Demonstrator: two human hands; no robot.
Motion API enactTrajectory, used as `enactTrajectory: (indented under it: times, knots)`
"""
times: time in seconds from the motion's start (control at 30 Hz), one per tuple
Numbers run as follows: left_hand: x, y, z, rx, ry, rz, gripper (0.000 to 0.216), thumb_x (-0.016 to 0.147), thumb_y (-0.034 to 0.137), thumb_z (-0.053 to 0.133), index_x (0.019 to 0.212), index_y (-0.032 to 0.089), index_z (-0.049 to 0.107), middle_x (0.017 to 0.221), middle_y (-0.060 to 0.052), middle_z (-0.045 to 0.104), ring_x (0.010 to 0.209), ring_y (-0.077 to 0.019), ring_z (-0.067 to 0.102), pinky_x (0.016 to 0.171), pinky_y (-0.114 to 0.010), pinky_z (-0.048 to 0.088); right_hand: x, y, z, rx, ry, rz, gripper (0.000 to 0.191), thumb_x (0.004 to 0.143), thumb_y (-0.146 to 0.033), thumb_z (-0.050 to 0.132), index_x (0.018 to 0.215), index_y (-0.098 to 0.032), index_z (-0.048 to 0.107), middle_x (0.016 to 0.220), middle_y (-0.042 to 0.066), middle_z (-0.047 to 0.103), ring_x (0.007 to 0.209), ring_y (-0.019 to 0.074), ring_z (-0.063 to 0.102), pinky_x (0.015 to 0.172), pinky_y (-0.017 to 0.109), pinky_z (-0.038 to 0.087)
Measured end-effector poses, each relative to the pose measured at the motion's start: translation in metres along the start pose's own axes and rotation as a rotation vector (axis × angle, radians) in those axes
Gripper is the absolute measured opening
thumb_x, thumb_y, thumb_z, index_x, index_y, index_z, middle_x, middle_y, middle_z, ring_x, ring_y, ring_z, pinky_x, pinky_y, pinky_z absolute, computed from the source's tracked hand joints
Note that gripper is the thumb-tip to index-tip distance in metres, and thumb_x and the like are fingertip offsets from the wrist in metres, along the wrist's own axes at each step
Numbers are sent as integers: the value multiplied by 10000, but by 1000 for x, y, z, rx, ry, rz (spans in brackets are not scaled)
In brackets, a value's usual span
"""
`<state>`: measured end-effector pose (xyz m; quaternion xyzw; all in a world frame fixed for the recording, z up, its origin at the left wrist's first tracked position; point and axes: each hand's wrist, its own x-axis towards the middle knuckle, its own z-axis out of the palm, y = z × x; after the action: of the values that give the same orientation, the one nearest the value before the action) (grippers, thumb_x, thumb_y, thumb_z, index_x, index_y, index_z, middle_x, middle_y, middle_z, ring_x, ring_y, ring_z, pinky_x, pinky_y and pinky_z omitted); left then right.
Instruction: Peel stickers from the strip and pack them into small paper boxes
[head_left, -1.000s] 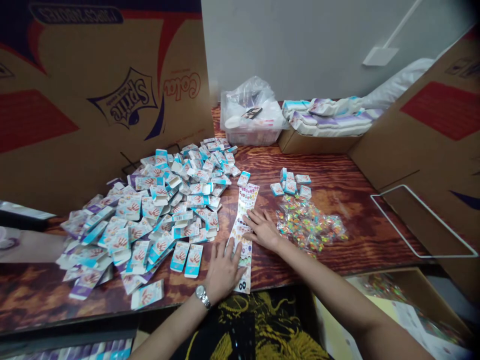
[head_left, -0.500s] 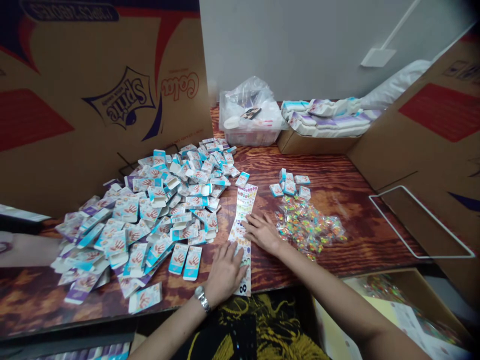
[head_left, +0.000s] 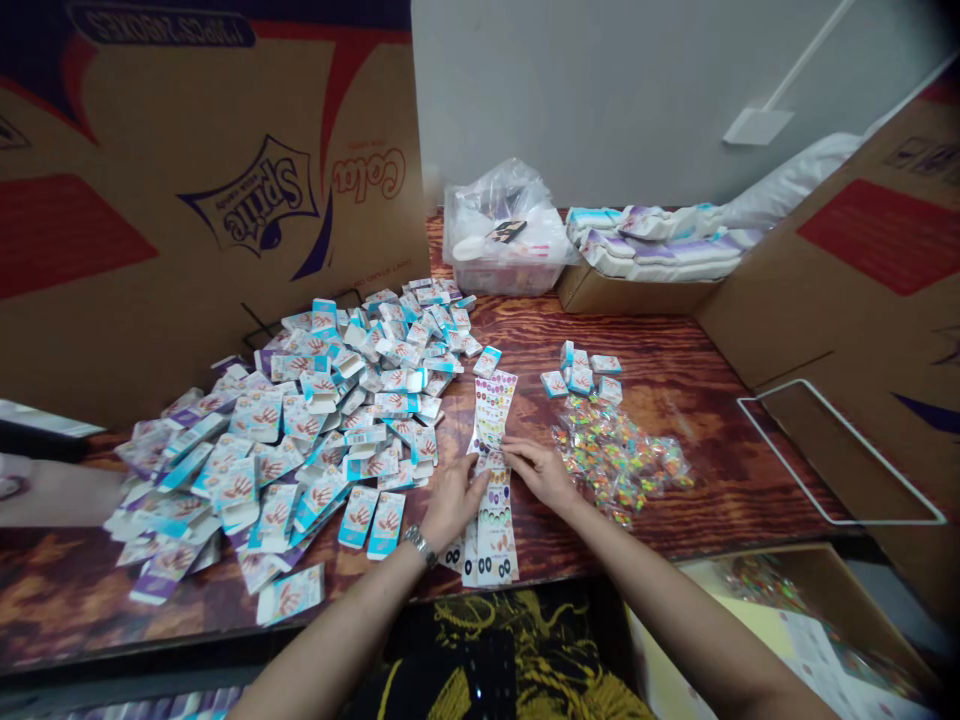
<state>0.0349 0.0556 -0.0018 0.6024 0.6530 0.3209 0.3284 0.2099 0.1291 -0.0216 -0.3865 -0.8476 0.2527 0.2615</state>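
A long strip of printed sticker sheets (head_left: 491,470) lies on the wooden table (head_left: 675,370) in front of me. My left hand (head_left: 454,495), with a watch on its wrist, pinches the strip's left edge at mid-length. My right hand (head_left: 541,470) pinches the right edge opposite it. Below my hands the sheets fan out near the table's front edge. To the left spreads a big heap of small blue, white and purple boxes (head_left: 300,430). A pile of small shiny packets (head_left: 619,455) lies just right of my right hand.
A few small boxes (head_left: 581,372) sit behind the packets. At the back stand a clear plastic bag (head_left: 502,230) and a cardboard tray of flat cartons (head_left: 645,260). Large cardboard walls stand left (head_left: 187,200) and right (head_left: 862,280). An open box (head_left: 787,610) sits below the table's right.
Both hands were lying flat on the strip; now they have shifted towards each other and pinch its edges, and the lower sheets have spread into a fan.
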Motion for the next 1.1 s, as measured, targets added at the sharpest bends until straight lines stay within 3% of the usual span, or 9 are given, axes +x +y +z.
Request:
enactTrajectory:
  times: [0.13, 0.37, 0.57, 0.77, 0.87, 0.97, 1.1]
  knots:
    - [23, -2, 11, -88, -74, -9, 380, 864, 415, 407, 750, 133, 635, 653, -24, 619, 604, -141, 554, 554, -232, 404, -1, -6, -4, 71, 27, -3, 258, 938, -292, 444, 1000, -208, 680, 1080, 69, 660, 1010, 189, 619, 877, 333, 507]
    - [25, -9, 17, -93, 0, -67, 458, 780, 565, 512, 589, 148, 513, 542, 31, 480, 528, -96, 430, 501, -206, 293, 1, -9, -13, 82, 49, -4, 223, 918, -302, 471, 916, -208, 673, 1023, 57, 678, 964, 192, 628, 870, 331, 494]
    - [24, 3, 6, 0, -13, -31, 389, 880, 448, 423, 639, 164, 537, 577, 15, 527, 580, -121, 492, 568, -224, 306, 9, -13, -37, -25, 122, 55, 249, 929, -318, 417, 949, -193, 632, 901, 60, 675, 840, 210, 631, 768, 304, 488]
    - [22, -8, 5, 84, 6, -47, 249, 862, 276, 442, 698, 155, 585, 638, -51, 576, 657, -188, 557, 634, -277, 372, 21, -27, -76, -111, 242, 105, 198, 918, -306, 423, 944, -189, 580, 795, 37, 649, 681, 180, 621, 632, 250, 463]
    - [15, -2, 2, 90, 64, -19, 219, 851, 254, 455, 962, 143, 608, 921, -114, 625, 931, -243, 564, 803, -338, 404, 24, -42, -92, -89, 318, 22, 109, 908, -251, 468, 934, -195, 560, 834, 26, 660, 746, 172, 645, 664, 242, 484]
    - [3, 15, -8, -179, 118, -67, 385, 862, 369, 479, 1181, 161, 528, 1199, -131, 537, 1159, -272, 452, 953, -385, 356, 17, -63, -100, -83, 346, -154, 98, 889, -161, 495, 980, -185, 525, 995, 66, 667, 901, 177, 644, 775, 269, 509]
    - [-5, 38, -20, -982, -244, -382, 642, 846, 662, 315, 1131, 147, 572, 1001, -128, 625, 957, -269, 586, 828, -397, 457, -10, -92, -86, -104, 129, -501, 162, 871, -77, 477, 1004, -164, 512, 1122, 108, 630, 1067, 192, 587, 911, 323, 496]
